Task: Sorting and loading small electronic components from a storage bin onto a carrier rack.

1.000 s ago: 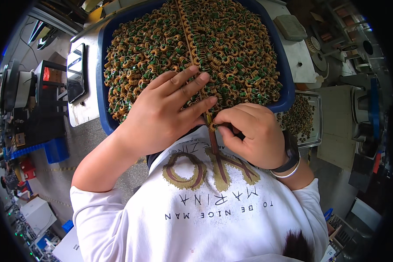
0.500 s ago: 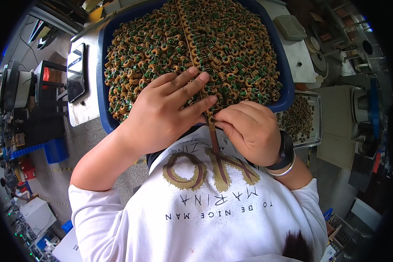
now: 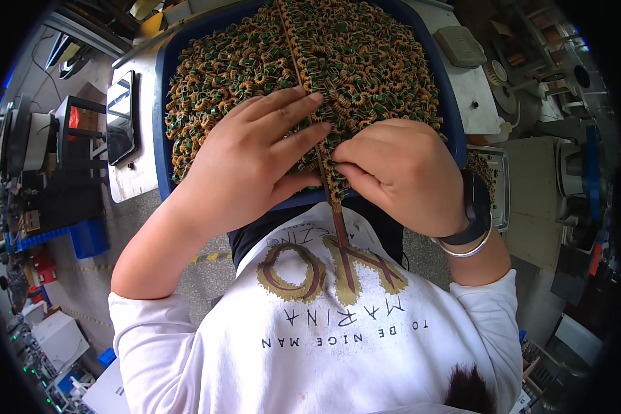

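Note:
A long thin brown strip (image 3: 340, 224) reaches from my shirt front across a heap of small copper-wound ring coils with green cores (image 3: 386, 76). A row of the same coils (image 3: 309, 71) sits along it. My left hand (image 3: 252, 155) lies over the strip from the left, fingers stretched out and slightly spread, thumb near its close end. From the right, my right hand (image 3: 403, 176) pinches thumb and forefinger together at the coil row; whatever is between the fingertips is hidden. The coils under my left palm are covered.
A blue tub (image 3: 454, 127) holds the heap. On the left of the table (image 3: 127, 183) lies a dark-framed tablet-like device (image 3: 122, 117). A metal tray (image 3: 501, 186) with more coils stands at right, below a grey-green box (image 3: 460, 45).
My right hand has moved up along the strip, away from my body, and now covers part of the metal tray. My left hand has shifted slightly up and left.

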`<state>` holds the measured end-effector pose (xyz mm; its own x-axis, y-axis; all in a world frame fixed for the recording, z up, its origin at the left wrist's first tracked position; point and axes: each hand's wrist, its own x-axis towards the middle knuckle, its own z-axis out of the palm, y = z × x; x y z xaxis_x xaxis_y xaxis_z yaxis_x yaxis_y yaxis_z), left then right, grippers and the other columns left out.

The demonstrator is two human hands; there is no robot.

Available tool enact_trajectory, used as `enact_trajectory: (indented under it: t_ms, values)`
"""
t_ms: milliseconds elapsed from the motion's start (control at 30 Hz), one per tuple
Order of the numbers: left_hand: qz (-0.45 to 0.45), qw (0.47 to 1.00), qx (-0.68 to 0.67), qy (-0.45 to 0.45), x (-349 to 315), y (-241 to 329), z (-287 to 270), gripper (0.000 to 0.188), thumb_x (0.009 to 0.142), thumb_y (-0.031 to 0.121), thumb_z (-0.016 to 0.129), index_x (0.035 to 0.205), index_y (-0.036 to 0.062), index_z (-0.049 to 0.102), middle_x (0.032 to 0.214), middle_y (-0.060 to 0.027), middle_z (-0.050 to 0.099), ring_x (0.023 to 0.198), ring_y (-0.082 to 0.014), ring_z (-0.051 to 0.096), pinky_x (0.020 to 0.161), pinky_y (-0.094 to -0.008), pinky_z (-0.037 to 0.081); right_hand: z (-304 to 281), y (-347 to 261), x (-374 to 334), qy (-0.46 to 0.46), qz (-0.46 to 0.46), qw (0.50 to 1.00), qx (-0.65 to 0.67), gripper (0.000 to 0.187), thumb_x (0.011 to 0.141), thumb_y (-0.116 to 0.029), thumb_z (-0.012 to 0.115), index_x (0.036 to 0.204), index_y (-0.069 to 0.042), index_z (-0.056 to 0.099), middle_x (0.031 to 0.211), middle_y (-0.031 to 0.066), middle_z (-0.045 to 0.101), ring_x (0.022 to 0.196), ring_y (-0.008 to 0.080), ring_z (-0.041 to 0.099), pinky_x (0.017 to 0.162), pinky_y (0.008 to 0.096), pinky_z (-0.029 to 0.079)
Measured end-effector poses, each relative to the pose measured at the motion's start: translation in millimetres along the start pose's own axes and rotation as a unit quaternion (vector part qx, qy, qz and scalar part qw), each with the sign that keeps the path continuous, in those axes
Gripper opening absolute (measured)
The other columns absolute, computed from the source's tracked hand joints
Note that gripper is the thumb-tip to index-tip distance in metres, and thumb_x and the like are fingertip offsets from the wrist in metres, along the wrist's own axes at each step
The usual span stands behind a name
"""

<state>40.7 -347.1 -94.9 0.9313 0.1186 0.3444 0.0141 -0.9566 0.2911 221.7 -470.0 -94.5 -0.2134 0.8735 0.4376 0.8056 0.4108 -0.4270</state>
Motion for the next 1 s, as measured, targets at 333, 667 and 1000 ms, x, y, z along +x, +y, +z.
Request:
enact_trajectory:
  t_ms: [333,667,1000]
  values:
    - [0.024,0.999,0.038,0.022,-3,-4,9,0.053,0.064,0.028,0.074,0.108,0.0016,0.063,0.121,-0.0157,0.058,0.113,-0.0329,0.054,0.091,-0.0406,0.047,-6,2,11,-0.131,0.011,0.991,-0.016,0.016,0.069,-0.007,0.070,0.081,-0.003,0.061,0.074,0.0088,0.061,0.069,0.0270,0.060,0.062,0.0360,0.048]
    - [0.026,0.998,0.047,0.025,-3,-2,10,0.054,0.064,0.026,0.075,0.109,-0.0001,0.062,0.121,-0.0163,0.058,0.113,-0.0342,0.055,0.091,-0.0413,0.048,1,4,5,-0.065,0.002,0.998,0.003,0.016,0.069,-0.004,0.070,0.082,-0.003,0.061,0.075,0.0094,0.061,0.067,0.0264,0.060,0.061,0.0349,0.048]
    - [0.007,0.999,-0.024,0.032,-2,-5,1,0.049,0.066,0.023,0.075,0.109,0.0027,0.062,0.123,-0.0156,0.057,0.114,-0.0354,0.054,0.091,-0.0424,0.047,-16,-6,-4,-0.013,0.072,0.993,0.091,0.012,0.072,-0.008,0.066,0.082,-0.006,0.059,0.066,0.0092,0.057,0.062,0.0284,0.058,0.058,0.0376,0.047]
